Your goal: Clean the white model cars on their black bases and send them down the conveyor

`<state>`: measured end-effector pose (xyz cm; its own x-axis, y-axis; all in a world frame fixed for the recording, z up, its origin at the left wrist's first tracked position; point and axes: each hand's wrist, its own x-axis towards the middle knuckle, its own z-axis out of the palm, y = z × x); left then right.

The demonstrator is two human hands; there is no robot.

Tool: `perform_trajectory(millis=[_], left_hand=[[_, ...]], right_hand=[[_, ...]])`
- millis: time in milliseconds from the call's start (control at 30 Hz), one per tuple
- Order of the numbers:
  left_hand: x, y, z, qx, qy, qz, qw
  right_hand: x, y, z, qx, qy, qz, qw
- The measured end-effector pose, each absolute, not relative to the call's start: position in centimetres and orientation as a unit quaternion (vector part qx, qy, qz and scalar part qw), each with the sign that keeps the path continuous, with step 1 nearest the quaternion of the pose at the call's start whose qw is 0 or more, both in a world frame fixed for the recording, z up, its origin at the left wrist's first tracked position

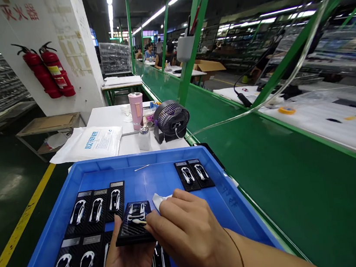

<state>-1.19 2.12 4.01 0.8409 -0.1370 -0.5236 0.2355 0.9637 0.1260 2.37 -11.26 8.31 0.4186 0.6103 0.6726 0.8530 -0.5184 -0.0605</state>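
Note:
My left hand (pixel 126 263) holds a black plaque with a small white model car (pixel 133 222) from below, over a blue tray (pixel 229 197). My right hand (pixel 191 232) is closed in a pinch on a cotton swab (pixel 139 221) whose tip touches the car, and a white wipe (pixel 159 201) pokes out under its fingers. More black car plaques (pixel 96 207) lie in rows on the tray's left, two more car plaques (pixel 194 174) at the back right. A loose swab (pixel 141 168) lies near the tray's far wall.
Beyond the tray stands a white table with a packet of wipes (pixel 92 142), a pink tumbler (pixel 136 109), a small bottle (pixel 145 138) and a desk fan (pixel 171 119). A green conveyor belt (pixel 267 161) runs along the right. Fire extinguishers (pixel 46 69) hang on the pillar.

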Motion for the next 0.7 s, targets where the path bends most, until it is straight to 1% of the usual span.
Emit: perform_trajectory(millis=[133, 400, 567, 700], left_hand=[[-1.3, 2.1, 3.8, 0.093, 0.265, -0.098, 0.955], [-1.4, 2.4, 3.5, 0.100, 0.259, -0.082, 0.957], [-1.2, 2.8, 3.6, 0.139, 0.281, -0.037, 0.949], [-0.9, 2.9, 3.8, 0.128, 0.303, -0.019, 0.944]], right_hand=[[2.3, -11.5, 8.3, -0.825, -0.446, -0.293, 0.188], [2.4, -11.4, 8.2, -0.822, -0.442, -0.301, 0.197], [2.2, -12.5, 8.3, -0.840, -0.407, -0.267, 0.240], [2.3, -12.9, 7.9, -0.843, -0.391, -0.259, 0.264]])
